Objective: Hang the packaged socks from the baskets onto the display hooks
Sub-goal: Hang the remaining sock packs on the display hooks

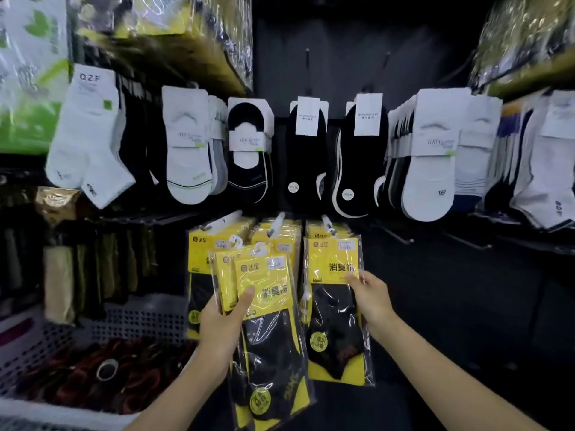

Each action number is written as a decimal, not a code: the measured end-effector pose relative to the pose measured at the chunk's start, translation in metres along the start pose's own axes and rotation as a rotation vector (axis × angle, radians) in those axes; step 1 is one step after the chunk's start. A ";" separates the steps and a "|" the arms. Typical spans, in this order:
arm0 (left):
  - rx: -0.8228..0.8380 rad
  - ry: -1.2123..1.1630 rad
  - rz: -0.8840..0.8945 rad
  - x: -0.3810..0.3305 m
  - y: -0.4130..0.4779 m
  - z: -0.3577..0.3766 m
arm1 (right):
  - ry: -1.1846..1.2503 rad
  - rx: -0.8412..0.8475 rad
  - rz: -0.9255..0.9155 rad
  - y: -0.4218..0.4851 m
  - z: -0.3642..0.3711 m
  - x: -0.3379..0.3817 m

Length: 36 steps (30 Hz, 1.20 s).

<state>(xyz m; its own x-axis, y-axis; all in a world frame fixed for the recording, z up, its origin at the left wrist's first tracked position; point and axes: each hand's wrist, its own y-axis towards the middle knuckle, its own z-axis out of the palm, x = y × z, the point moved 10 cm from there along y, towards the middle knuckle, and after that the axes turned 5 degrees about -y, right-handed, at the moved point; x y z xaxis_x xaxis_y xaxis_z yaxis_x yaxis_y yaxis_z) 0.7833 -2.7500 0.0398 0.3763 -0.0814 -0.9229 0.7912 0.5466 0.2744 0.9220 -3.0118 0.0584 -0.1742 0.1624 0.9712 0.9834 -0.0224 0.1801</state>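
Note:
My left hand (pixel 224 321) grips a small stack of yellow-and-black packaged socks (pixel 267 309) with white hanger tabs at the top, held below the display hooks. My right hand (pixel 368 298) pinches the right edge of a yellow sock pack (pixel 334 321) that hangs on the right display hook (pixel 327 224). Two more hooks (pixel 275 225) to the left carry the same yellow packs. A white perforated basket (pixel 40 343) at the lower left holds dark red-and-black packs.
Above hang rows of white and black loose socks (pixel 186 144) on cards. Bare hooks (pixel 401 237) stick out at the right of the yellow packs. Olive and beige socks (pixel 93 272) hang at the left. Wrapped goods sit on shelves overhead.

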 end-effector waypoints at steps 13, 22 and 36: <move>-0.021 -0.020 -0.024 0.009 0.001 0.003 | 0.146 -0.218 0.303 0.027 -0.020 -0.064; 0.053 -0.071 -0.079 0.019 -0.021 0.036 | 0.053 0.308 -0.058 -0.073 0.036 -0.001; 0.080 -0.057 -0.098 0.018 -0.015 0.013 | 0.190 0.110 0.028 -0.065 -0.008 -0.020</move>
<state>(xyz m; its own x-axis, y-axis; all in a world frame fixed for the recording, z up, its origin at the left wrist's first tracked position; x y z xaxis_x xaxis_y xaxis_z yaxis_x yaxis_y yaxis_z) 0.7847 -2.7705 0.0225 0.3202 -0.1799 -0.9301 0.8606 0.4656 0.2063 0.8613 -3.0213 0.0280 -0.1430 -0.0258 0.9894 0.9858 0.0851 0.1447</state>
